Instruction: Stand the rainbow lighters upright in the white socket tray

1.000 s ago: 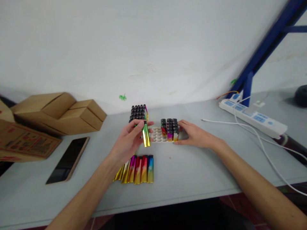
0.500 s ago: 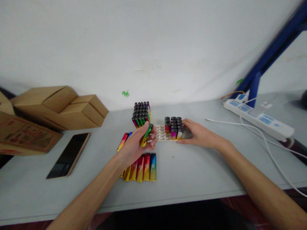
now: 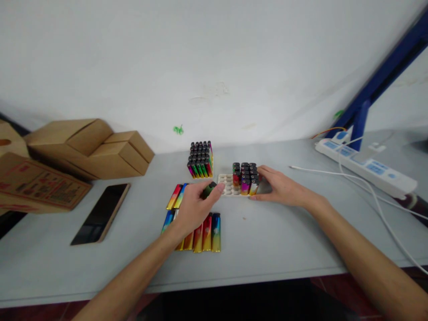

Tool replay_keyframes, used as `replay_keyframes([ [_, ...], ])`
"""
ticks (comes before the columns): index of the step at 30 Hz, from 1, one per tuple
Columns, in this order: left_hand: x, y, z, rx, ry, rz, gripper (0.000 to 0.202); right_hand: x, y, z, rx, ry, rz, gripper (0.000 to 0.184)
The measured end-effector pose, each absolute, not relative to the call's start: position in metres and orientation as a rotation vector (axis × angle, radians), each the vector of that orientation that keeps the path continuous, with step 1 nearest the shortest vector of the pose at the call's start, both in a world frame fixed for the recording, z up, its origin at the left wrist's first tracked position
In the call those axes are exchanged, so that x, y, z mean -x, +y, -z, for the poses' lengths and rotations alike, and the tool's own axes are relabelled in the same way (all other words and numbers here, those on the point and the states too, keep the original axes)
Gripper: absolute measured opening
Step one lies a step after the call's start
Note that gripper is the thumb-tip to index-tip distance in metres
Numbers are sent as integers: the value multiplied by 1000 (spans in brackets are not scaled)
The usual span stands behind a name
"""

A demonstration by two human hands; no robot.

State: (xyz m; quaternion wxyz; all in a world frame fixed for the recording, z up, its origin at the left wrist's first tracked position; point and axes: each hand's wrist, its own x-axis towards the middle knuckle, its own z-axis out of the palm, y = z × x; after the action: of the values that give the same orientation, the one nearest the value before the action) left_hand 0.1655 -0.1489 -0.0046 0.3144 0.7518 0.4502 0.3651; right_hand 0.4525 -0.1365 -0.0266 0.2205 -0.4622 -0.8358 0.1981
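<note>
My left hand is closed around a green lighter, mostly hidden by my fingers, just left of a white tray with round-edged slots. Upright lighters with black tops fill the tray's right part, and its left slots show bare. At that right end my right hand grips the tray, thumb in front and fingers behind, against the lighters. Below my left hand lies a row of shiny coloured lighters, partly covered by my wrist. Two more lighters lie farther left.
Behind my left hand stands a full block of upright lighters. On the left are a phone and cardboard boxes. To the right lie a power strip and a white cable. A wall rises behind the table.
My left hand has turned palm down and moved slightly toward me, now covering most of the green lighter. My right hand stays at the tray's end. The whole view has shifted slightly.
</note>
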Motion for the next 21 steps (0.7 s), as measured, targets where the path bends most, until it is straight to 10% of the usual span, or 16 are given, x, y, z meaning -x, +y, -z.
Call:
replay_keyframes([
  [21, -173, -151, 1, -1407, 791, -837, 34, -453, -137, 26, 1288, -2326, -544, 50],
])
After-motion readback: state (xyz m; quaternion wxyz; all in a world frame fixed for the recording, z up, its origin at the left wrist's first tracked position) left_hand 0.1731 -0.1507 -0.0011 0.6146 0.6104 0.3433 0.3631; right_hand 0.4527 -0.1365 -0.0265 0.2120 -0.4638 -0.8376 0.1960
